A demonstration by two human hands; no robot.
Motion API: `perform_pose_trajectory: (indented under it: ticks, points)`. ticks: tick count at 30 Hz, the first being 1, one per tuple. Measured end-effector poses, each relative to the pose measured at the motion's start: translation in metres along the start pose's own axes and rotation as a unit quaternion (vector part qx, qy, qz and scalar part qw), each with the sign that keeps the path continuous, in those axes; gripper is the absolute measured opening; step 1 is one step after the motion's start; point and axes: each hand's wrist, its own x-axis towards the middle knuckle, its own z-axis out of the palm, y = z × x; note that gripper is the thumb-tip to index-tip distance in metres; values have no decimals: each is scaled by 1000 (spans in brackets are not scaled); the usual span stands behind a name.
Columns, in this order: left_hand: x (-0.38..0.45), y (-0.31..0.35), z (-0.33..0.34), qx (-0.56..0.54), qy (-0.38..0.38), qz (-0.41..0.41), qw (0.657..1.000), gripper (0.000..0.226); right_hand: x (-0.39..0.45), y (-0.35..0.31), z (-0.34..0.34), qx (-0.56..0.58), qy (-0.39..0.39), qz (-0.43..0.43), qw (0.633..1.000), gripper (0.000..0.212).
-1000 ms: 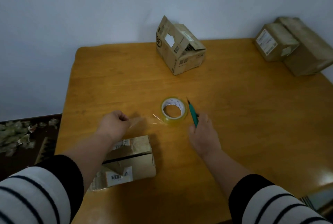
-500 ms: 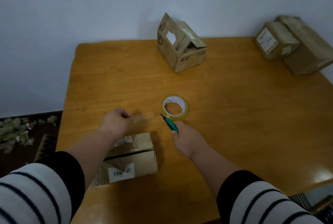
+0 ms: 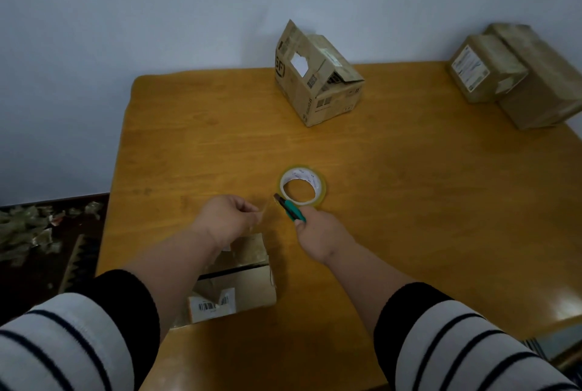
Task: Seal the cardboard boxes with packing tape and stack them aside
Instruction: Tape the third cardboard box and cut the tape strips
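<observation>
Tape strip pulled out, cutter at it – near box under L forearm.
L hand pinches clear tape strip; R hand grips green cutter, tip just beside tape roll on table. Boxes: 4 – near box, open box at far edge, 2 far-R boxes touching.

**Striped sleeves, bare forearms**

Both arms wear the same knit top: white sleeves crossed by thin dark stripes, each ending in a broad black cuff (pushed up well short of the wrist). The left sleeve and right sleeve match; forearms and hands are uncovered, with no gloves.
</observation>
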Motion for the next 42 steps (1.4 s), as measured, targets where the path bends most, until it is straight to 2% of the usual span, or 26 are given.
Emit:
perform_pose_trajectory:
  ticks: [6, 12, 15, 20, 27, 34, 38, 42]
  points:
    - [0, 5, -2, -6, -5, -4, 1000, 11, 12, 1, 1, 15, -40, 22, 999, 23]
    - [5, 0, -20, -51, 48, -6, 998, 10, 14, 7, -5, -6, -61, 22, 998, 29]
    - [8, 0, -28, -83, 62, -6, 995, 13, 13, 10, -10, 21, -69, 12, 997, 30]
    - [7, 6, -37, -109, 82, 4, 991, 23, 4, 24, -9, -70, -77, -23, 994, 30]
    - [1, 18, -49, -132, 82, 1, 988, 25, 2, 28, -10, -48, -90, 6, 995, 34]
    - [-7, 21, -56, -127, 92, 16, 987, 13, -8, 31, -8, -163, -81, -9, 983, 36]
    - [-10, 20, -61, -125, 93, 20, 988, 22, -14, 27, -1, -236, -69, -22, 969, 29]
    - [-17, 20, -65, -116, 80, 32, 989, 25, -17, 24, 0, -264, -66, -13, 962, 34]
